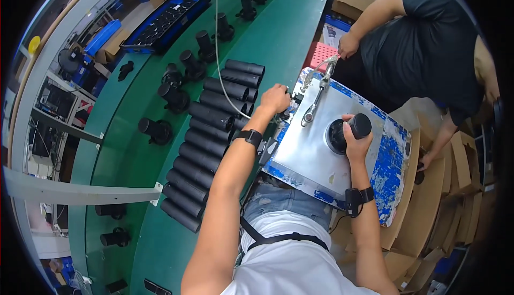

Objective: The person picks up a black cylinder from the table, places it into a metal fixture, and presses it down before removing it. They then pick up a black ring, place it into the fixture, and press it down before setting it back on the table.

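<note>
1. Right now the right hand has its fingers curled tight around a short black cylinder, pressing it against a round black part on the metal work plate.
2. Meanwhile the left hand is closed at the plate's far corner; what it grips, I cannot tell.
3. Beside it, a row of black tubes lies on the green belt, with assembled black units further out, so many pieces seem to wait.

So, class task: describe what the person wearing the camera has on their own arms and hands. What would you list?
Both forearms are bare, with no sleeves reaching them and no gloves on the hands. The left hand has a black band with a dark square unit at its wrist. The right hand has a similar black wrist band, with a thin black cable trailing from it.
</note>
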### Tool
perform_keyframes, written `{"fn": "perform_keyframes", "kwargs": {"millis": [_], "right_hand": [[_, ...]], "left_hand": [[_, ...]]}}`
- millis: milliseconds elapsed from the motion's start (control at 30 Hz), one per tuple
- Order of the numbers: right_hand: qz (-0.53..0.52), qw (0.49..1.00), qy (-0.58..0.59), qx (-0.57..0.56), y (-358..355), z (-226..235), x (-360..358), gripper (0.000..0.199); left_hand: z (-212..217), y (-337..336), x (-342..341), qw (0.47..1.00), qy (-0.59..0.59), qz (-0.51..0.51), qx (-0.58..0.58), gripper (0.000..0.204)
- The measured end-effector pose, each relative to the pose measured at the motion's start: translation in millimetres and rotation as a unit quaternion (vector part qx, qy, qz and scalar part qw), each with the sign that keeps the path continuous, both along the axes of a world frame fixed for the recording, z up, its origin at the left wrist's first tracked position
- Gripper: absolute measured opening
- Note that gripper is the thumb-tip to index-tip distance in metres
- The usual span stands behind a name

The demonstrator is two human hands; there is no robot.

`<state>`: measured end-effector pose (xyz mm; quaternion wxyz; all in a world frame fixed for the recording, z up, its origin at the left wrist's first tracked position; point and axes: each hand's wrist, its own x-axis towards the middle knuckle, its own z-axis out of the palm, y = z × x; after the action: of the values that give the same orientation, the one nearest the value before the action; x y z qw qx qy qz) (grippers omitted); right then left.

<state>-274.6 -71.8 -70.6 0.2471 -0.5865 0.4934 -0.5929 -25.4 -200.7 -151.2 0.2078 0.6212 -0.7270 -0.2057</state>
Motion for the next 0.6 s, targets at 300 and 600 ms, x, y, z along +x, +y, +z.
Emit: {"fn": "perform_keyframes", "kwargs": {"millis": [300,600], "right_hand": [[0.076,0.995,-0.060,-0.006,0,-3,-4,0.016],[0.167,0.961,0.081,-0.205,38,196,-24,0.060]], "left_hand": [[24,2,13,0.996,0.051,-0.005,0.072,0.044],[168,178,13,0.866,0.308,0.029,-0.393,0.028]]}}
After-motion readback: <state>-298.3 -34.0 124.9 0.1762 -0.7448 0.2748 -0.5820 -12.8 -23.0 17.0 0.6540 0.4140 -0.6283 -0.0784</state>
